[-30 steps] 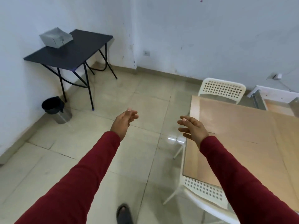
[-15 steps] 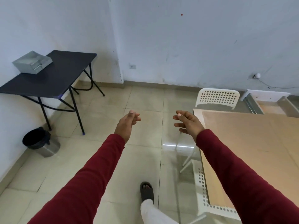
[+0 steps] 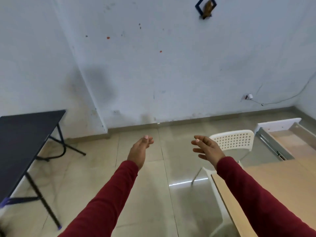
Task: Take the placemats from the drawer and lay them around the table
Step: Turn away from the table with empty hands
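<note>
1. Leftmost, a dark folding table is standing against the wall, well apart from both hands and carrying nothing that bears on the job.

2. Next, the left hand is hanging out over bare floor tiles, empty, its fingers loosely curled and lying close together, gripping nothing.

3. Right of it, the right hand is reaching forward at about the same height, also empty, with its fingers fanned apart and slack.

4. Just beyond the right hand, a white chair with a perforated back is sitting at the far end of the wooden table, which is filling the lower right corner.

5. Furthest right, the drawer is standing pulled out, lying ahead of and to the right of both hands, behind the chair and past the table's far edge. Its long axis is running from the white front panel back toward the table, slanting down and rightward in the picture.

6. Judging by this layout, the right hand is the nearer one to the drawer, with the chair between them; the left is well apart from it.

7. No placemats are showing anywhere; whether any are lying inside the drawer cannot be told, since only pale board is visible there.

8. Likely the task is only beginning, so the coming move is calling for a swing rightward around the chair.
</note>
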